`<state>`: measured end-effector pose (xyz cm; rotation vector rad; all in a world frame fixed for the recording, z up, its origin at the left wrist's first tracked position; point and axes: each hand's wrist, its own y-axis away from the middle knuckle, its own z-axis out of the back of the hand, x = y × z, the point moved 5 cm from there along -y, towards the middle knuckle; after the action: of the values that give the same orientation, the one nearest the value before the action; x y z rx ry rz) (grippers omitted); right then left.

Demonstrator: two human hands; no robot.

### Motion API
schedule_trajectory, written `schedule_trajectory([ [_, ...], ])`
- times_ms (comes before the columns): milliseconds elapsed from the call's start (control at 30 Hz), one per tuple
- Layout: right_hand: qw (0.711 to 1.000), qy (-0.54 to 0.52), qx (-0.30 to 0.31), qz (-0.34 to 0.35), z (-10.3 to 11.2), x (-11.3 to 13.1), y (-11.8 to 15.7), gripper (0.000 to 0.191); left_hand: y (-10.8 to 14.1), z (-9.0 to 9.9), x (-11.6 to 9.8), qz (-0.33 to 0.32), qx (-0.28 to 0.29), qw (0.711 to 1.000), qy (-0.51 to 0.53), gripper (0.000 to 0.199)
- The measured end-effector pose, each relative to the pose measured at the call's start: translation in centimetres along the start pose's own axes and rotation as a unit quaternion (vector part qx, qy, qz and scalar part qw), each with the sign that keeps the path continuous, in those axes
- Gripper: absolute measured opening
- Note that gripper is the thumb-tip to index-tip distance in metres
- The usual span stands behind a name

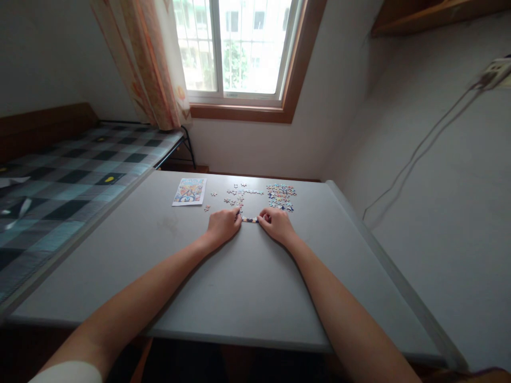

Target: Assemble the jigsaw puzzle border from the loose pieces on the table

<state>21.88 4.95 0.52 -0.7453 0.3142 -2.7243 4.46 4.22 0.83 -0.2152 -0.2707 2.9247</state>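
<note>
A short joined row of dark and yellow puzzle pieces (250, 219) lies on the grey table between my two hands. My left hand (224, 225) touches its left end, fingers closed together. At the right end is my right hand (277, 223), its fingers curled and pinched; what they hold, if anything, is too small to tell. Behind the row, joined pale pieces (251, 191) form a top strip, with a left strip running down toward my left hand. A pile of loose pieces (280, 196) sits beyond my right hand.
A printed picture sheet (189, 192) lies at the table's back left, with a few loose pieces (214, 194) to its right. The grey table (239, 287) reaches a wall on the right. A bed (80, 175) with a checked cover stands at left, below a curtained window.
</note>
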Motion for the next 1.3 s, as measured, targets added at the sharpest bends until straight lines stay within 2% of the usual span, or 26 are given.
schedule_trajectory([
  [733, 1.0, 0.003, 0.008, -0.001, 0.03, 0.16, -0.03, 0.015, 0.19, 0.63, -0.26, 0.023, 0.028, 0.999, 0.008, 0.041],
  [1300, 1.0, 0.004, -0.001, -0.002, 0.13, 0.16, 0.02, 0.014, 0.13, 0.43, -0.19, 0.005, 0.011, 1.0, 0.002, 0.041],
])
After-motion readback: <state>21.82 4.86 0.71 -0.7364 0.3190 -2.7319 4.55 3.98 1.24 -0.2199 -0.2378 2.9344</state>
